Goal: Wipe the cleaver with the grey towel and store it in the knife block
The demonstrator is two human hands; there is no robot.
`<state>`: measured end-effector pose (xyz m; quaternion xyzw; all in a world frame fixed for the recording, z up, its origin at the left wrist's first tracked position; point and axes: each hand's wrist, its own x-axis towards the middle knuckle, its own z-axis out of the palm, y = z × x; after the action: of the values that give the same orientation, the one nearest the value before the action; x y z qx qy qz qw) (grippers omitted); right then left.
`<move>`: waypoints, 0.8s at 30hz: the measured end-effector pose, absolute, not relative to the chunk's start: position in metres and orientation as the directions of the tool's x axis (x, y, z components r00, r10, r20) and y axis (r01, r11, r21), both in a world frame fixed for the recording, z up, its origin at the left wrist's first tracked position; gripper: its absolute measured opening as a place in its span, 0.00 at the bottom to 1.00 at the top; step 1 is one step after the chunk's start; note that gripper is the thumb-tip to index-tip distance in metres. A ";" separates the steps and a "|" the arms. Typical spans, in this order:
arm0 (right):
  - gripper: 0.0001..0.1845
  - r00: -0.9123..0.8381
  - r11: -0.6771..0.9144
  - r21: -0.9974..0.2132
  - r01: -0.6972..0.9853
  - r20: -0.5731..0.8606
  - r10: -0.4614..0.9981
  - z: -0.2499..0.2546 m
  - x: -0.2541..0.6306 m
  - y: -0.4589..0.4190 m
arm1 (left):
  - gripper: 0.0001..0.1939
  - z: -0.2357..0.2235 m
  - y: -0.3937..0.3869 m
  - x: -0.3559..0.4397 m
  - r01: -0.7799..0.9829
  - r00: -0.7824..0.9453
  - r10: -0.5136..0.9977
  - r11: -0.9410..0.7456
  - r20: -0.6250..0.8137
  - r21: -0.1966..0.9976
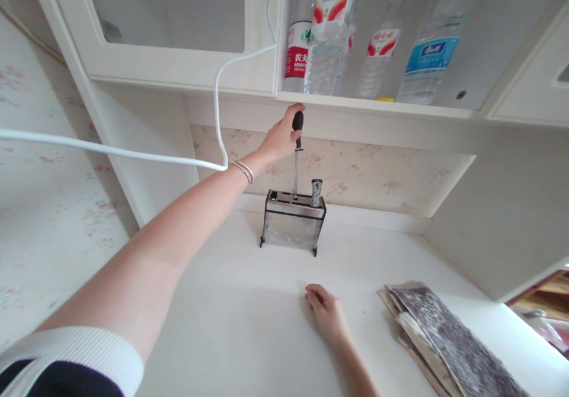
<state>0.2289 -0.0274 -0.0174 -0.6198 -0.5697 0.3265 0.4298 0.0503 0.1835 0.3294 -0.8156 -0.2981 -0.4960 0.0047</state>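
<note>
My left hand point(284, 133) is closed around the black handle of a sharpening steel point(296, 169), held upright. Its thin metal rod goes down to a slot in the top of a knife block point(291, 231). This block has clear sides, a metal top and black feet, and stands on the white counter. A grey speckled handle point(316, 192) sticks up from its right end; whatever is below that handle is hard to make out. Nearer to me, my right hand point(326, 311) rests on the counter with its fingers curled in and nothing visible in them.
A folded patterned cloth point(444, 332) lies at the right of the counter point(231, 326). Above, an open cupboard shelf point(377, 105) holds several plastic bottles point(331, 35). A white cable point(178, 159) passes across my left forearm and up beside a cabinet door point(186, 65).
</note>
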 end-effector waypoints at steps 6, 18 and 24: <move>0.18 0.149 0.016 -0.901 0.433 0.089 0.985 -0.018 0.229 -0.027 | 0.28 0.317 0.140 0.032 0.421 0.388 0.380 -0.884 0.840 0.205; 0.19 0.160 -0.031 -0.891 0.453 0.047 0.986 -0.021 0.229 -0.026 | 0.22 0.258 0.038 -0.050 0.352 0.097 0.269 -0.910 0.958 0.219; 0.19 0.175 -0.055 -0.885 0.463 0.030 0.984 -0.025 0.230 -0.025 | 0.14 0.207 -0.012 -0.103 0.413 0.032 0.311 -0.870 0.950 0.271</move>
<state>0.2299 -0.0252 -0.0246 -0.6511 -0.5557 0.3221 0.4043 -0.1025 -0.0120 0.2069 -0.7172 -0.2522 -0.6484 0.0393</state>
